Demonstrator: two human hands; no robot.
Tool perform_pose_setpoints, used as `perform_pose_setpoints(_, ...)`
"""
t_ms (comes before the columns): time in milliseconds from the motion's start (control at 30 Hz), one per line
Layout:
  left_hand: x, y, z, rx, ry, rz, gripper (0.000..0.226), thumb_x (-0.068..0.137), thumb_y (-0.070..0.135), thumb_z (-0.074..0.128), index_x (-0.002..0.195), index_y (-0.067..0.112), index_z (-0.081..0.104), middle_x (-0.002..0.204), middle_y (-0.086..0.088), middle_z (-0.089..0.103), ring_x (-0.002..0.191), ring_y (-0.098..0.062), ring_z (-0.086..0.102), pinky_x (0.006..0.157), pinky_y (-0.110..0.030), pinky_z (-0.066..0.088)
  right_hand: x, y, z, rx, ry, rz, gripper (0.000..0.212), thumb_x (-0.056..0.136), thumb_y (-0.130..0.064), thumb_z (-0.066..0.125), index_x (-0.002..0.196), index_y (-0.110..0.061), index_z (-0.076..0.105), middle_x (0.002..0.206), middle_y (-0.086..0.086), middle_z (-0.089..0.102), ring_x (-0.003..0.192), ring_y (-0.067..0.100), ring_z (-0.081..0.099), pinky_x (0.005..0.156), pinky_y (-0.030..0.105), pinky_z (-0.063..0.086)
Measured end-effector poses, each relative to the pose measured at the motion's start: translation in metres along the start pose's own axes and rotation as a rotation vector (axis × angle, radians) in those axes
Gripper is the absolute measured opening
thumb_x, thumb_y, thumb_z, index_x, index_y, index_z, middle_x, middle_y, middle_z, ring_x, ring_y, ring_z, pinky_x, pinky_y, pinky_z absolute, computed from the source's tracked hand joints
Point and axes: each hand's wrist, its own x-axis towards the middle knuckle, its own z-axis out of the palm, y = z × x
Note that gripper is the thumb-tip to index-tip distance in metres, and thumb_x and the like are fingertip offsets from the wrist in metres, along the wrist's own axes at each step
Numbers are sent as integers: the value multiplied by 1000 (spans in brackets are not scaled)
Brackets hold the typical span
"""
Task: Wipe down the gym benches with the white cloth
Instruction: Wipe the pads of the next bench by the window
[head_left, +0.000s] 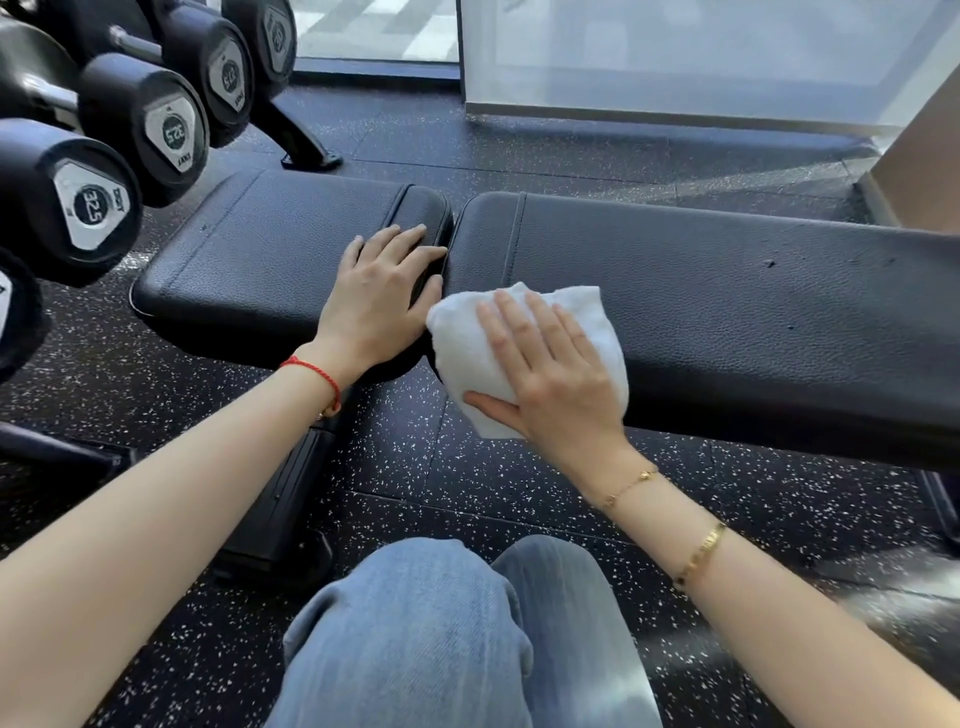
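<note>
A black padded gym bench lies across the view in two parts: a short seat pad (260, 260) on the left and a long back pad (727, 312) on the right, with a narrow gap between them. My left hand (379, 291) rests flat on the right end of the seat pad, fingers straight and reaching to the gap. My right hand (550, 364) presses the folded white cloth (467, 338) flat against the near left corner of the long pad. The cloth hangs a little over the front edge.
A rack of black dumbbells (104, 171) marked 32.5 stands at the left, close to the seat pad. The bench's black base (280, 519) sits on speckled black rubber flooring. My knees in blue jeans (441, 639) are at the bottom. A glass wall (675, 57) runs behind.
</note>
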Motion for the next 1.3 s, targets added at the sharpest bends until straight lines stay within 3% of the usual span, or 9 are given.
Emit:
perform_pose_setpoints(200,0,0,1,24,6,1,41,98,37,44,137,27,53,153,0,42,145,-23,30,121,-48,16,-53,61,-6,-67,54,-52,71,96,-61,53,146,-10,48,146,10,53,130,31,54,107,45,46)
perform_pose_setpoints(433,0,2,0,-2,4,-2,41,98,33,47,137,24,53,153,-3,41,146,-25,30,121,-48,15,-4,1,5,-60,-32,6,71,96,-66,44,139,-11,56,140,9,58,126,31,58,103,43,49)
perform_pose_setpoints(600,0,4,-3,-4,-17,-16,41,98,32,48,138,25,52,154,-2,41,146,-24,29,122,-48,15,-41,50,-13,3,-89,53,73,96,-65,47,142,-9,52,144,10,55,129,31,56,107,45,46)
perform_pose_setpoints(800,4,33,-1,-106,10,36,39,98,26,46,136,19,55,145,-1,50,139,-19,40,118,-49,25,-34,112,-28,156,-300,381,70,99,-60,37,139,-5,54,144,14,54,135,30,47,116,38,28)
perform_pose_setpoints(933,18,69,7,-171,-39,43,44,98,21,46,140,10,51,148,-9,47,140,-24,39,119,-43,26,26,84,-7,187,-596,338,68,103,-53,24,156,-10,24,163,12,23,150,28,18,123,40,9)
perform_pose_setpoints(1000,25,79,9,-179,-48,26,45,97,19,46,142,10,49,150,-10,45,142,-24,37,119,-41,24,20,80,-13,230,-626,264,68,103,-54,20,158,-14,17,165,7,16,153,24,10,124,40,7)
perform_pose_setpoints(1067,30,84,12,-156,-46,32,46,97,19,45,142,11,48,151,-9,44,142,-23,36,119,-42,24,-1,94,-30,313,-566,259,65,104,-52,23,157,-14,24,164,6,22,153,21,13,125,36,6)
perform_pose_setpoints(1167,32,89,17,-124,-50,37,46,98,23,46,142,11,48,150,-11,43,142,-26,35,119,-43,24,-27,140,-36,296,-517,374,65,103,-48,22,151,-6,36,157,14,35,148,28,27,124,37,10)
perform_pose_setpoints(1300,31,94,23,-95,-1,11,44,95,23,47,138,11,50,147,-10,46,140,-26,37,118,-45,25,-10,193,-3,168,-686,568,73,99,-56,22,156,-11,22,164,8,20,151,25,13,124,39,5)
